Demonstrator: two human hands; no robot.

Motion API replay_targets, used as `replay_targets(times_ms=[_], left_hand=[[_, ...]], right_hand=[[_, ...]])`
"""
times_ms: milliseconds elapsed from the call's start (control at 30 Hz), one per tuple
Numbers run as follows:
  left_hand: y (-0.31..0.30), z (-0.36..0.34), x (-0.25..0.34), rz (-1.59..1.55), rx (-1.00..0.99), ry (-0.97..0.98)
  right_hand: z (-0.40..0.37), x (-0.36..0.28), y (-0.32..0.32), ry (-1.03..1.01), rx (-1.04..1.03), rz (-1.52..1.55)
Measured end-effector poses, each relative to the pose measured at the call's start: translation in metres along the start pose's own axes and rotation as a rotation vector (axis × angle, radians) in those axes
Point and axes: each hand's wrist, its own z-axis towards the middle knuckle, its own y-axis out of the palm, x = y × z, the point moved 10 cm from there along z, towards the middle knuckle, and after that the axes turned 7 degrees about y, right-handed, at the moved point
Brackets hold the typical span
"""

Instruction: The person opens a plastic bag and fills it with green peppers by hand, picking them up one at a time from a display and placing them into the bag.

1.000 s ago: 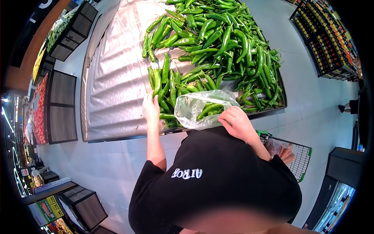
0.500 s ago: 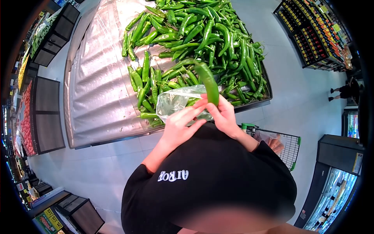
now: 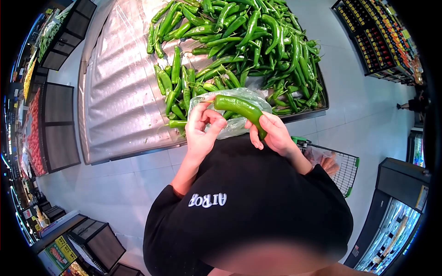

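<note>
A long green pepper [image 3: 239, 106] lies slantwise in front of my chest, its stem end to the left. My right hand [image 3: 274, 133] is closed on its lower tip between thumb and fingers. My left hand [image 3: 201, 128], fingers curled, is at the stem end and grips the edge of a clear plastic bag [image 3: 231, 130]. Behind the pepper, the bag hangs with its mouth spread; the left fingers partly hide where they hold it. Just beyond my hands, loose green peppers [image 3: 258, 50] are heaped on the display stand.
The stand's silvery corrugated surface [image 3: 117, 92] extends left of the heap. A wire shopping cart [image 3: 345, 172] with a bagged item stands close at my right. Stocked shelves [image 3: 373, 37] are at the far right, and dark produce bins [image 3: 60, 124] line the left.
The pepper has turned from upright to slanting across, its upper end swinging left and down toward my left hand. My hands have moved apart, and the bag's mouth is spread wider.
</note>
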Motion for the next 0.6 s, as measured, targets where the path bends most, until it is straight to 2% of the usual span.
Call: replay_targets(times_ms=[100, 233, 333, 400, 600], left_hand=[[-0.002, 0.0, -0.003, 0.018, 0.057, -0.001], [0.002, -0.001, -0.009, -0.131, 0.047, -0.004], [-0.005, -0.005, -0.014, -0.133, 0.036, -0.014], [-0.013, -0.008, -0.016, -0.081, 0.088, 0.008], [-0.027, -0.015, -0.011, 0.014, 0.204, 0.043]], right_hand=[[0.0, 0.005, 0.003, 0.054, -0.015, 0.002], [0.0, 0.014, 0.004, 0.119, -0.05, -0.017], [-0.003, 0.002, -0.006, 0.081, 0.087, -0.12], [-0.005, -0.021, -0.007, -0.083, 0.178, -0.239], [-0.017, -0.027, -0.02, -0.276, 0.236, -0.341]])
